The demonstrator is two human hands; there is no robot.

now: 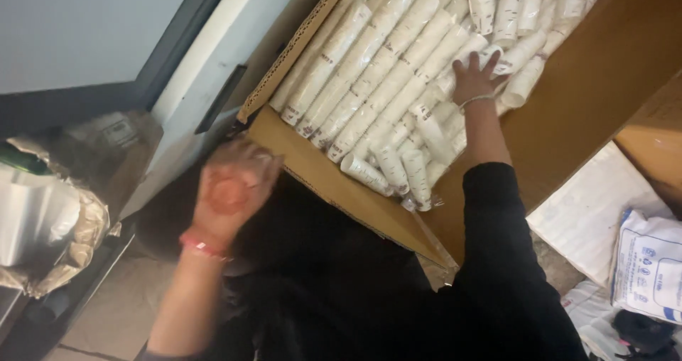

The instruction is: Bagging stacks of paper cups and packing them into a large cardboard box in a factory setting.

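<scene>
A large open brown cardboard box [568, 112] is seen at the upper right, filled with long clear plastic sleeves of stacked white paper cups [383, 56]. A white plastic bag with blue printing [648, 265] is laid at the lower right, beside a flat white sheet [590, 212].

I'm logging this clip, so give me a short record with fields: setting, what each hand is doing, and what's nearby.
setting: open cardboard box packed with wrapped stacks of paper cups
right hand: spread flat on the cup stacks, bracelet at the wrist
left hand: raised near the box's front edge, blurred, grip unclear, red wristband
nearby: white printed bag at right, crumpled foil wrapping at left
</scene>
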